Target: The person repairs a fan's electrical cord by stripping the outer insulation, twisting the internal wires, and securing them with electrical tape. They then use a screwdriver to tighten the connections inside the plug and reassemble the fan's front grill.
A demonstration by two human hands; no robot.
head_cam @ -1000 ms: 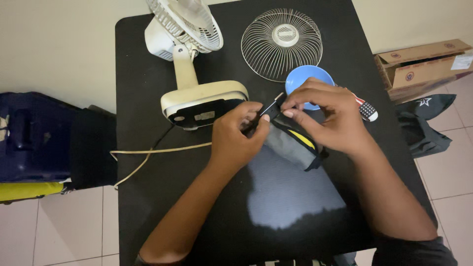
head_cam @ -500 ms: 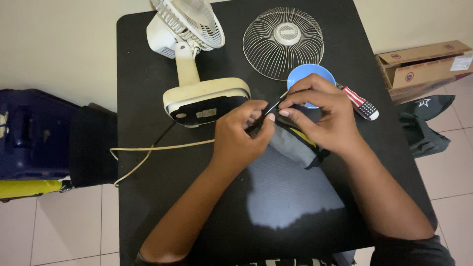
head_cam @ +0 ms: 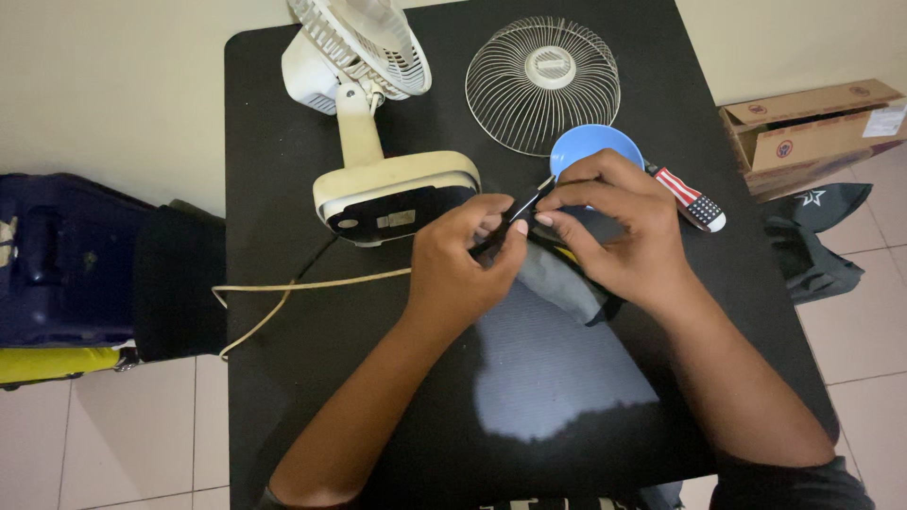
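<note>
Screwdriver (head_cam: 521,210) | tip up-right, long axis diagonal | left hand (head_cam: 463,260), right hand (head_cam: 614,231) fingers pinching it

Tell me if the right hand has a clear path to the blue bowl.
Probably yes: the right hand lies just in front of the blue bowl with nothing between them, though its fingers are pinching a thin black tool.
</note>
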